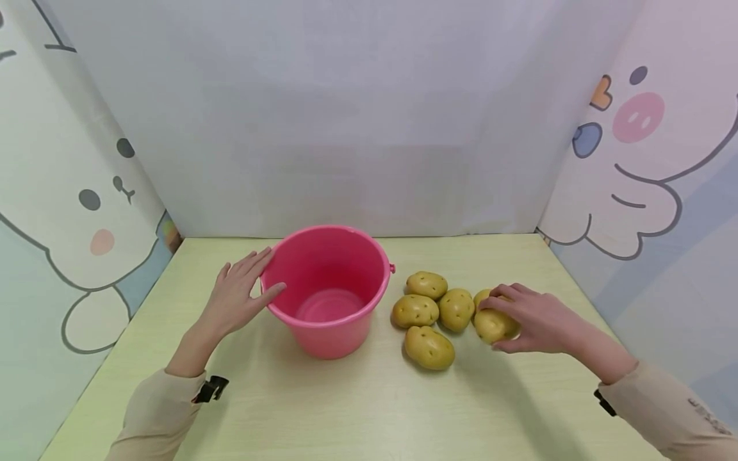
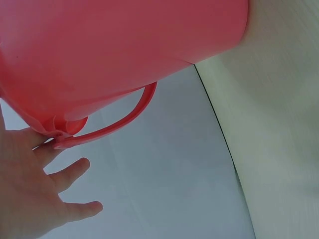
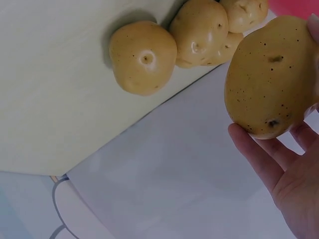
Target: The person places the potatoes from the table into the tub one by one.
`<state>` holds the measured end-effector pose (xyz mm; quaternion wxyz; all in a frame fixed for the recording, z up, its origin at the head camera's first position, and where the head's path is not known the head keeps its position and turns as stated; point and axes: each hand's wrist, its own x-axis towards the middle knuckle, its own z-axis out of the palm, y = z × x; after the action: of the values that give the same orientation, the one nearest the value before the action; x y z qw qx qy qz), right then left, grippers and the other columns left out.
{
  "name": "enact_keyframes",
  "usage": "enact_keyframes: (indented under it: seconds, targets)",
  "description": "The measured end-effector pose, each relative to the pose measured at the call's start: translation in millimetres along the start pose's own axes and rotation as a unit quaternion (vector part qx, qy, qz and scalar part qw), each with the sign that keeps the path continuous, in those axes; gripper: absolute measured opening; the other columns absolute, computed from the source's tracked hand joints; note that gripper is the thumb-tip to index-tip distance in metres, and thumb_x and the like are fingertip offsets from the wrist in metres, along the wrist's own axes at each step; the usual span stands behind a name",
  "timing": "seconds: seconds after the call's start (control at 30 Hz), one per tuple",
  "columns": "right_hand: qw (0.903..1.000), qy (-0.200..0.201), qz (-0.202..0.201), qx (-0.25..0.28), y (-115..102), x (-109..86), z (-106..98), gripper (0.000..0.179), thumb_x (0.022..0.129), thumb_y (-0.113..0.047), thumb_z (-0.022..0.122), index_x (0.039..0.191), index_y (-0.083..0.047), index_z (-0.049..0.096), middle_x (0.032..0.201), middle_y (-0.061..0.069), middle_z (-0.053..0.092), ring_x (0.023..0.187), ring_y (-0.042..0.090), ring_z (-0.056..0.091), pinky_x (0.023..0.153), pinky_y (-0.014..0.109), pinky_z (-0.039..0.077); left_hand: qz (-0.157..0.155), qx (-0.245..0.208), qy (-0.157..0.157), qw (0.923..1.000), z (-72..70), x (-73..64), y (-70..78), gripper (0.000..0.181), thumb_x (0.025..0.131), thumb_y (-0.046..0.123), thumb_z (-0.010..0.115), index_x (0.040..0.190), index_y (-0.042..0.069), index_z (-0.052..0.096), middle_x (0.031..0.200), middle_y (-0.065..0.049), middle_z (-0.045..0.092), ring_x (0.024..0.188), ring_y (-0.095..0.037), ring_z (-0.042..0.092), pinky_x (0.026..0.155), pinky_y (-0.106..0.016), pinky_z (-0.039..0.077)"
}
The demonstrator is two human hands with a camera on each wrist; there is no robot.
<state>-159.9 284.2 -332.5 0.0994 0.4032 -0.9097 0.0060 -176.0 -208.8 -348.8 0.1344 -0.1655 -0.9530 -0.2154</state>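
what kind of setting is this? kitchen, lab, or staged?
Likely a staged tabletop booth, not a kitchen: cartoon-animal panels wall in a pale table that holds only a pink bucket and a few potatoes.

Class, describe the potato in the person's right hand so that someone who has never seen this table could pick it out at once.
Start at the pink bucket on the pale green table. To its right lies a cluster of yellow potatoes. The held potato is at the cluster's right end, and it alone is gripped by the right hand; the others lie untouched.
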Motion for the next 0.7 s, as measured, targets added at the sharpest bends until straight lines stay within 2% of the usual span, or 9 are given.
enact_keyframes:
  seconds: [0.2, 0.5, 0.7]
  targets:
    - [0.9999, 0.005, -0.011, -0.002, 2, 3.0, -7, 0.053, 0.064, -0.053, 0.069, 0.105, -0.022, 0.056, 0.098, -0.006, 0.049, 0.080, 0.013, 0.048, 0.046, 0.024, 0.041, 0.004, -0.001, 0.001, 1.0000, 0.2, 0.1, -0.2, 0.070, 0.083, 0.048, 0.051, 0.136, 0.007, 0.033, 0.136, -0.014, 0.033, 0.123, -0.036, 0.024, 0.092, -0.063, 0.012]
    - [0.9997, -0.019, -0.002, -0.013, 1, 9.5, -21, 0.052, 0.064, -0.051, 0.070, 0.105, -0.022, 0.056, 0.098, -0.005, 0.049, 0.080, 0.013, 0.048, 0.048, 0.024, 0.041, 0.006, -0.004, 0.002, 1.0000, 0.5, 0.3, -0.5, 0.070, 0.083, 0.047, 0.051, 0.136, 0.006, 0.033, 0.136, -0.014, 0.033, 0.123, -0.036, 0.024, 0.093, -0.063, 0.012]
    - [0.9997, -0.017, -0.012, -0.016, 1, 14.0, -30, 0.051, 0.063, -0.048, 0.071, 0.105, -0.022, 0.057, 0.097, -0.005, 0.050, 0.080, 0.013, 0.048, 0.048, 0.022, 0.040, 0.006, -0.004, 0.003, 1.0000, 0.5, 0.8, -0.1, 0.069, 0.083, 0.047, 0.051, 0.136, 0.007, 0.033, 0.136, -0.014, 0.033, 0.124, -0.035, 0.024, 0.092, -0.063, 0.012]
